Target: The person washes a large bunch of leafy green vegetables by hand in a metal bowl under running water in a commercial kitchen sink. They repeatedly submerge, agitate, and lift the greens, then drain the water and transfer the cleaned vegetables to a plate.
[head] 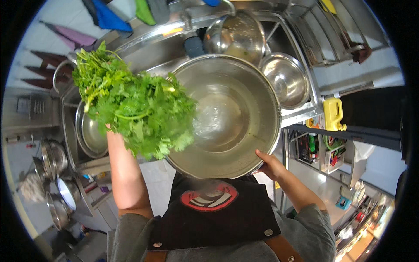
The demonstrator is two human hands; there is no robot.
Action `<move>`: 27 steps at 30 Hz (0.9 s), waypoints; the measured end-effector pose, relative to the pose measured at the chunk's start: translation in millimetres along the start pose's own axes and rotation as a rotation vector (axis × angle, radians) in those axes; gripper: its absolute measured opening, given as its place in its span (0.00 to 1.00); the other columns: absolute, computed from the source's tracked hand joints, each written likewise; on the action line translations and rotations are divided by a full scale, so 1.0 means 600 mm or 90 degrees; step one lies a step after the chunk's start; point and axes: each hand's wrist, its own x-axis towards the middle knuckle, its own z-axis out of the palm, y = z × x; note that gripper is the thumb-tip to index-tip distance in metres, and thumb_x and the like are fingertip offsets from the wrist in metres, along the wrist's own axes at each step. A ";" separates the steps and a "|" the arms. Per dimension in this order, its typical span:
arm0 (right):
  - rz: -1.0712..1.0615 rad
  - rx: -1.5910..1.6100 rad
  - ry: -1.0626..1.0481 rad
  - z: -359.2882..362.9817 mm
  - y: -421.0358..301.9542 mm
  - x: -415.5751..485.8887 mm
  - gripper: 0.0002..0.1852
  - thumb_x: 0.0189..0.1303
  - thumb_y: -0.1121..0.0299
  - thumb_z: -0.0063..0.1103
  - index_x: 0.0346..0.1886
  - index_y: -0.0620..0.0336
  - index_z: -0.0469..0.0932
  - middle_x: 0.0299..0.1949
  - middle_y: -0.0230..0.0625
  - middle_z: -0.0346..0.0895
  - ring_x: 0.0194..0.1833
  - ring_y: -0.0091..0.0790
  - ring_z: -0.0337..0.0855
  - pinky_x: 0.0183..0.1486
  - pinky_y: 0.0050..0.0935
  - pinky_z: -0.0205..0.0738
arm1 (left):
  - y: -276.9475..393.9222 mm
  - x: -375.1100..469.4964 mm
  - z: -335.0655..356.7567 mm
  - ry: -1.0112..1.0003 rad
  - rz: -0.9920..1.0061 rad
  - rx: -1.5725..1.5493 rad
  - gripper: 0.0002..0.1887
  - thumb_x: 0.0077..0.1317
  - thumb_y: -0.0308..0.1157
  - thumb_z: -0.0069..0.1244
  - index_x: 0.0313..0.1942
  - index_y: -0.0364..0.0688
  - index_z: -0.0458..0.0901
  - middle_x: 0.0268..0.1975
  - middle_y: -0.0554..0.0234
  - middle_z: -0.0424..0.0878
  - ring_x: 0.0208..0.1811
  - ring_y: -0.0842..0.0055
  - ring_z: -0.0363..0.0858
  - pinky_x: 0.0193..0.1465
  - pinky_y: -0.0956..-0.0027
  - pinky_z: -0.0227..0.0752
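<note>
A large bunch of leafy green herbs (140, 111), which look like cilantro, is lifted at the left and overlaps the left rim of a big metal basin. My left hand (109, 128) is almost wholly hidden beneath the leaves and holds the bunch; only a bit of it shows. The wide stainless steel basin (258, 98) is tilted in front of my apron, with shallow water (216, 121) at its bottom. With thumb over the rim, my right hand (270, 165) grips the basin at its lower right edge. Small green bits cling to the inner wall.
Beyond the basin, a steel sink (157, 52) holds a large metal bowl (242, 36) with some liquid. A smaller steel bowl (286, 80) lies to the right, near a yellow jug (333, 114). At left, another metal bowl (95, 131) sits in a sink. Cloths (111, 19) hang on the wall.
</note>
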 end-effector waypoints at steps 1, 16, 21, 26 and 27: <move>0.006 0.021 0.014 0.006 0.003 0.010 0.35 0.66 0.52 0.57 0.65 0.71 0.59 0.54 0.52 0.74 0.47 0.45 0.83 0.42 0.44 0.85 | 0.013 -0.004 -0.009 0.005 0.014 -0.007 0.20 0.62 0.44 0.52 0.49 0.41 0.80 0.42 0.56 0.84 0.43 0.64 0.83 0.47 0.58 0.78; 0.038 -0.077 0.085 0.156 -0.151 0.068 0.15 0.58 0.74 0.49 0.45 0.76 0.73 0.40 0.51 0.79 0.40 0.48 0.83 0.40 0.53 0.82 | 0.296 -0.027 -0.175 0.094 0.264 -0.035 0.20 0.60 0.43 0.54 0.48 0.42 0.80 0.42 0.57 0.84 0.43 0.63 0.83 0.47 0.57 0.79; 0.097 -0.142 0.035 0.265 -0.229 0.133 0.16 0.56 0.75 0.48 0.46 0.76 0.72 0.40 0.51 0.81 0.41 0.53 0.85 0.46 0.58 0.83 | 0.347 -0.010 -0.225 0.107 0.296 -0.072 0.19 0.60 0.42 0.55 0.48 0.42 0.80 0.42 0.57 0.84 0.44 0.63 0.83 0.47 0.57 0.79; 0.117 -0.171 0.021 0.344 -0.251 0.216 0.17 0.54 0.72 0.50 0.45 0.73 0.72 0.42 0.51 0.78 0.39 0.50 0.84 0.42 0.50 0.86 | 0.365 0.005 -0.254 0.130 0.207 -0.175 0.19 0.57 0.44 0.58 0.45 0.43 0.82 0.40 0.59 0.85 0.42 0.65 0.84 0.44 0.59 0.79; 0.144 -0.168 0.009 0.347 -0.251 0.239 0.18 0.53 0.71 0.50 0.46 0.73 0.72 0.42 0.52 0.78 0.38 0.49 0.84 0.40 0.48 0.87 | 0.368 0.003 -0.225 0.212 0.196 -0.130 0.20 0.56 0.45 0.59 0.45 0.45 0.82 0.40 0.60 0.85 0.41 0.67 0.84 0.43 0.60 0.79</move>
